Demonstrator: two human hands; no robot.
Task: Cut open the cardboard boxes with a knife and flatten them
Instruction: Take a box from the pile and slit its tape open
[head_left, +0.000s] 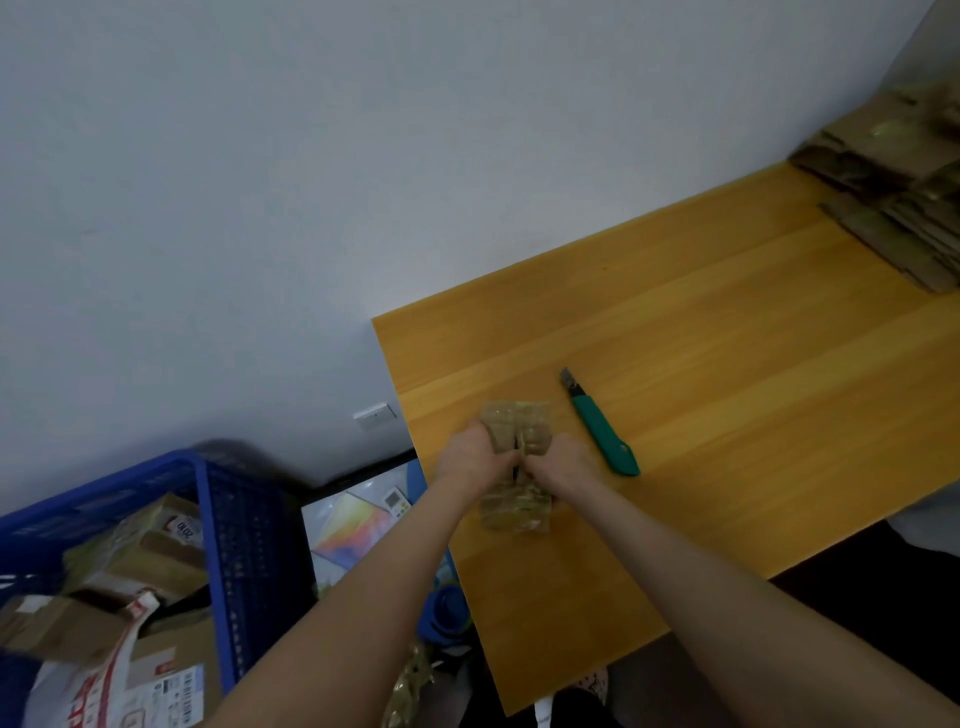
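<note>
You are clamping your fingers on the cardboard box (519, 422) near the counter's (727, 389) left edge, left hand (470, 457) and right hand (558, 462) flanking its near-to-far slit, the knife (602, 431) lying just right.

Left hand (470, 457) and right hand (558, 464) close together (fingers curled), arms outstretched

Wooden table (727, 389): taped box (514, 421) near left edge, green knife (602, 431) beside, flattened cardboard (893, 208) far right.
</note>
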